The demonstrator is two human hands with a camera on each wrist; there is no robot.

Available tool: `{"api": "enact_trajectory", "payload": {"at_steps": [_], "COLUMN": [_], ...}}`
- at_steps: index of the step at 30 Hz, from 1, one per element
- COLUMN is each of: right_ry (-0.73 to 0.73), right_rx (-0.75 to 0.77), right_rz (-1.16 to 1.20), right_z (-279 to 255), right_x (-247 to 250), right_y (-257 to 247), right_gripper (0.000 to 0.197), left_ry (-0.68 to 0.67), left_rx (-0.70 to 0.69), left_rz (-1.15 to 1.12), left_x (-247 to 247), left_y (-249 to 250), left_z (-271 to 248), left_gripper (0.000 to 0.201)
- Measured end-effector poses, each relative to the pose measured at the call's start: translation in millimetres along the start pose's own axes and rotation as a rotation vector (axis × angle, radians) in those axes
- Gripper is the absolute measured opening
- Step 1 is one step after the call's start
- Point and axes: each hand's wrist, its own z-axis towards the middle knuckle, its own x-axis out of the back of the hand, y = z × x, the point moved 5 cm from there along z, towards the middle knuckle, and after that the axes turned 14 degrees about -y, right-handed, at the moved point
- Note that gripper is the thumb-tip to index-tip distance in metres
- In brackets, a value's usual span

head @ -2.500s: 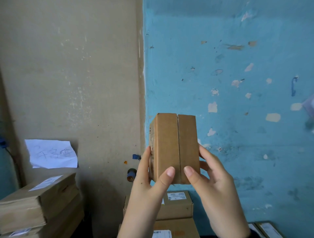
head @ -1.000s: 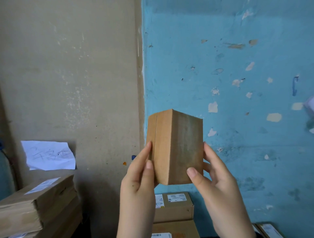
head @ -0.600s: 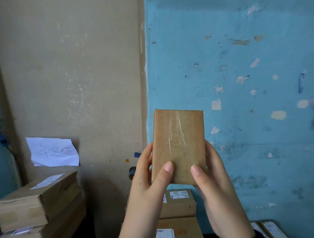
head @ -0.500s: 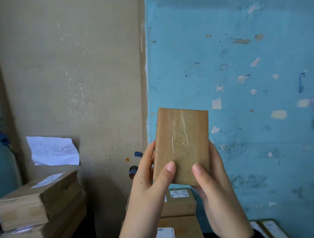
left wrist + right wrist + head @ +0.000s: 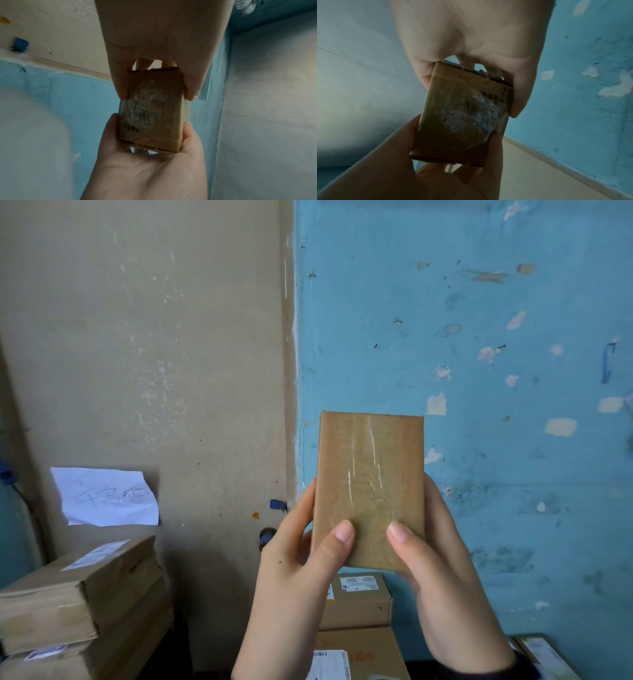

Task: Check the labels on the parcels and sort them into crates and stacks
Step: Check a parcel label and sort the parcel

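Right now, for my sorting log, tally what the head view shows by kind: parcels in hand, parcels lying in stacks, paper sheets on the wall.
Held parcel: 1
Left stack parcels: 2
Centre stack parcels: 2
Wall sheet: 1
Total: 6; the cut-off corner items are uncounted.

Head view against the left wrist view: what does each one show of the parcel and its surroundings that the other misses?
Only the head view shows the stacked boxes with white labels at lower left, more labelled boxes below the hands, and the handwritten paper on the wall. Only the left wrist view shows dark print on the parcel's taped face, too blurred to read. Both show the small brown parcel held upright, the left hand and right hand each gripping it.
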Motion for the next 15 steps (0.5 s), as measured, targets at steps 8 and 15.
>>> {"api": "enact_trajectory", "payload": {"at_steps": [8, 15], "right_ry": [0.029, 0.015], "right_rx": [-0.043, -0.124], "right_rz": [-0.082, -0.108], "right_z": [-0.1, 1.6], "right_x": [1.6, 5.4], "right_y": [2.4, 7.2], "right_gripper": [0.078, 0.103], "left_ry": [0.002, 0.105], "left_rx": [0.005, 0.044], "left_rz": [0.034, 0.069], "left_x": [-1.9, 6.3], "left_y": [-3.4, -3.9], "left_z": [1.3, 0.1], "left_gripper": [0.068, 0.049]}}
